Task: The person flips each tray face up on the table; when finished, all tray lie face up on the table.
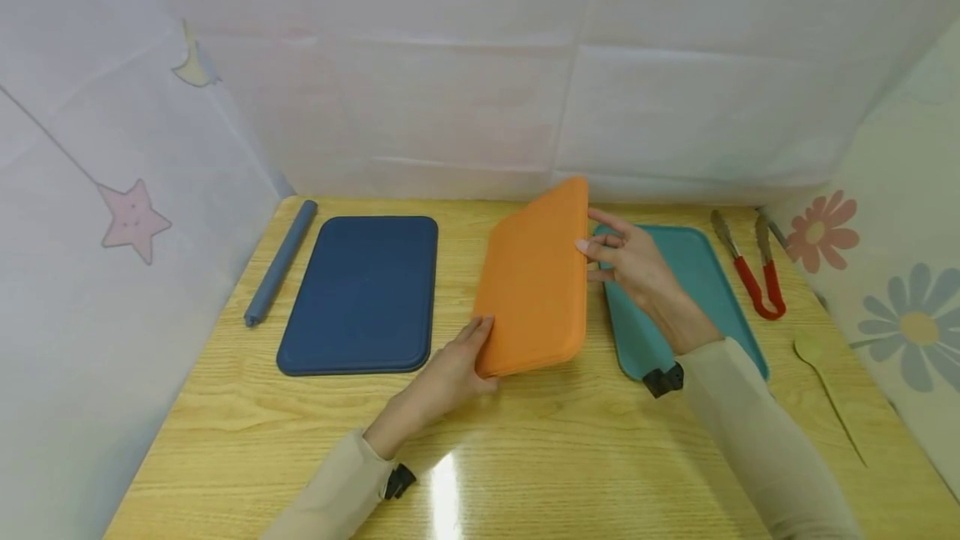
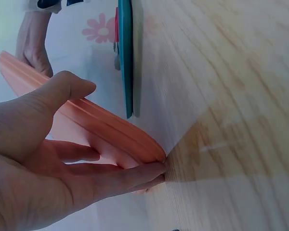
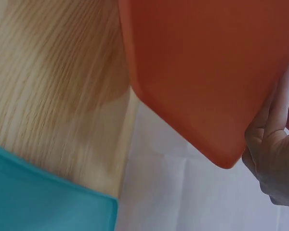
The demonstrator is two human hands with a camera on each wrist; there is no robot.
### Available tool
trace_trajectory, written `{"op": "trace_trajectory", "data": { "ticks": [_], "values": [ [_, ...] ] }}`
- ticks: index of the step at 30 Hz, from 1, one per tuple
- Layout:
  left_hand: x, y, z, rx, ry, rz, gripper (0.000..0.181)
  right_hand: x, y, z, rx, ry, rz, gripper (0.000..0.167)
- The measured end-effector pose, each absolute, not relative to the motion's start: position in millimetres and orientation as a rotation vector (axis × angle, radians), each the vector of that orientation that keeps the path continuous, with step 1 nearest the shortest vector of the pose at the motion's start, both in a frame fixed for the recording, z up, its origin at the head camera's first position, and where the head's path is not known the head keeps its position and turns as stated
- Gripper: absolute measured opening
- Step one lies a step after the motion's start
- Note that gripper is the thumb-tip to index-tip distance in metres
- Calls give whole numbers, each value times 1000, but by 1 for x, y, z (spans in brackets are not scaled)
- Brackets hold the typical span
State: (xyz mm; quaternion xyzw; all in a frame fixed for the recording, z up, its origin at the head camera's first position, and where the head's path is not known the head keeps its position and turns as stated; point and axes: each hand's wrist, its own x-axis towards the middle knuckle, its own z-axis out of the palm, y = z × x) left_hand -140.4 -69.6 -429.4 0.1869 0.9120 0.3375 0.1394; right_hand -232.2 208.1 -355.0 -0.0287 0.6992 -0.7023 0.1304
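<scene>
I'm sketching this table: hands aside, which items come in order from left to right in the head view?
Grey-blue rod, dark blue tray, orange tray, teal tray, red-handled tongs, yellowish spoon.

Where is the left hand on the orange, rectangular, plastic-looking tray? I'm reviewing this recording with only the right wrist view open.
Observer: The left hand grips the orange tray near its lower left corner, as the head view shows.
Reviewer: What lies just left of it on the light wood-grain table?
Observer: A flat, navy-blue rectangular tray with rounded corners.
Reviewer: I can see a corner of the teal rectangular tray. What lies just to its right?
Observer: Metal tongs with red handles, near the back of the table.
</scene>
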Motion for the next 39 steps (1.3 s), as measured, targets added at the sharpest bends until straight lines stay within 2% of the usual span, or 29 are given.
{"op": "trace_trajectory", "data": {
  "ticks": [18, 27, 39],
  "values": [
    [-126, -59, -416, 651, 2663, 1055, 83, -227, 190, -334, -98, 1834, -2248, 74],
    [-120, -50, -413, 551, 2646, 1054, 85, -227, 178, -327, -77, 1802, -2267, 74],
    [-116, -42, -404, 567, 2626, 1123, 96, -225, 170, -323, -62, 1842, -2247, 77]
  ]
}}
